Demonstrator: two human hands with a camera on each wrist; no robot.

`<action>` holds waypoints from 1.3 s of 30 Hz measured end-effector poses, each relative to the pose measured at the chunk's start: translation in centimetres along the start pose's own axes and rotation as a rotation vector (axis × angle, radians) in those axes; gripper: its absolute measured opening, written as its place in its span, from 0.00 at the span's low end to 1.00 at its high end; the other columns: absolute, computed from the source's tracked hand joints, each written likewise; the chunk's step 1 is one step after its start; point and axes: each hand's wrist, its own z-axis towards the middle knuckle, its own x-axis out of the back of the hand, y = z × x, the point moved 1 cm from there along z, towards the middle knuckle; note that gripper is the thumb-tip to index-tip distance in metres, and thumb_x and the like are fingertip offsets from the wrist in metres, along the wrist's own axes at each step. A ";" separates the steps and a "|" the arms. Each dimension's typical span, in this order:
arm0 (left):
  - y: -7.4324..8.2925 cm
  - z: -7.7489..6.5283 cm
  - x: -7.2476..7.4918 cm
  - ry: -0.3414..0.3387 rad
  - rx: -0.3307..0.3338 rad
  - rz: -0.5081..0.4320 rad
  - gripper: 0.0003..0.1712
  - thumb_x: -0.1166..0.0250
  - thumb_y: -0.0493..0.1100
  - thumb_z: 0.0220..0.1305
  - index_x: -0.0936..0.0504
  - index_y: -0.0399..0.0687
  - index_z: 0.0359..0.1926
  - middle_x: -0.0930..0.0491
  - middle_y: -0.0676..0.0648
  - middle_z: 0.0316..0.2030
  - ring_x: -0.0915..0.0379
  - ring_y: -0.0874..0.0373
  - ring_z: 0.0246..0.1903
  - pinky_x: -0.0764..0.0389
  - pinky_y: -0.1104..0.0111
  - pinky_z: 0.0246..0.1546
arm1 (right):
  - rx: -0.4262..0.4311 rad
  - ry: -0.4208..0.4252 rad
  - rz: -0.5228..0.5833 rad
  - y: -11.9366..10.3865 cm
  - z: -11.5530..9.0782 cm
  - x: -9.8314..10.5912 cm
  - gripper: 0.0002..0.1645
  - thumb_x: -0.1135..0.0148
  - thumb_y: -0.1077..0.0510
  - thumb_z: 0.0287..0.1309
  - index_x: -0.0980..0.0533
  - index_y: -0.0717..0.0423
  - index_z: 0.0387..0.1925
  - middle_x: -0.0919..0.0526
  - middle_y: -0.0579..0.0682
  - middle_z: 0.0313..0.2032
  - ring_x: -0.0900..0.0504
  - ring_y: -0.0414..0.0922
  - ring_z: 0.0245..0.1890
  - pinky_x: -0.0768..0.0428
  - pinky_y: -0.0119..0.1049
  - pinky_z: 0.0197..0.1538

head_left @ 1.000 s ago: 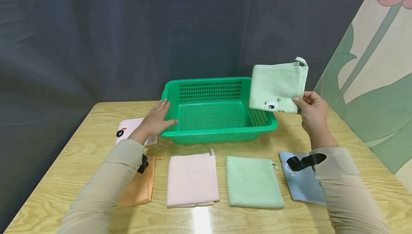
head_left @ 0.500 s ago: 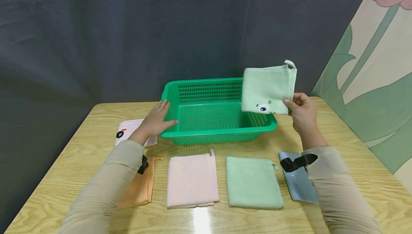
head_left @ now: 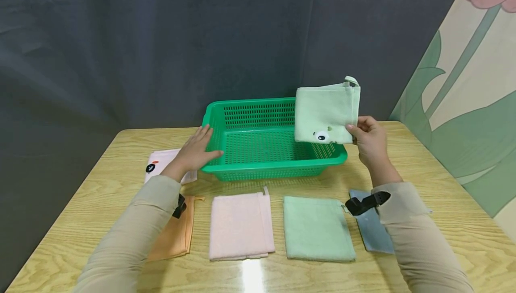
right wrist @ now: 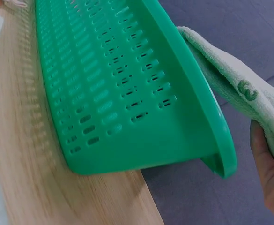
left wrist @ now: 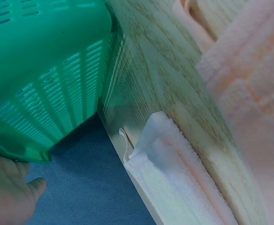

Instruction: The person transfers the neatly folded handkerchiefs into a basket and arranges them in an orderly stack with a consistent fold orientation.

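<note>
A folded light-green towel (head_left: 324, 111) with an embroidered eye and a hanging loop is held up at the right end of the green plastic basket (head_left: 266, 166). My right hand (head_left: 371, 140) pinches its lower right edge between thumb and fingers. In the right wrist view, the towel (right wrist: 235, 70) hangs beyond the basket rim, its folded layers showing. My left hand (head_left: 195, 149) rests on the basket's left rim with its fingers spread and straight. Part of that hand (left wrist: 8, 190) shows at the rim in the left wrist view. The basket's visible floor holds nothing.
Along the front of the wooden table (head_left: 96, 185) lie folded towels: orange (head_left: 173, 234), pink (head_left: 242, 226), green (head_left: 318, 228) and blue (head_left: 375, 230). A pale pink towel (head_left: 161, 161) with a black eye lies partly under my left arm. A dark curtain (head_left: 181, 46) hangs behind.
My right hand has moved left and slightly down with the green towel, bringing it from beside the basket's right end to over it. My left hand has stayed on the rim.
</note>
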 end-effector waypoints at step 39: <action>0.2 -0.1 0.1 0.011 0.001 -0.001 0.47 0.52 0.60 0.64 0.60 0.38 0.71 0.67 0.41 0.71 0.75 0.46 0.70 0.62 0.50 0.67 | -0.039 -0.203 -0.351 1.1 0.7 -4.0 0.05 0.44 0.67 0.58 0.27 0.56 0.30 0.27 0.34 0.22 0.27 0.30 0.23 0.26 0.22 0.26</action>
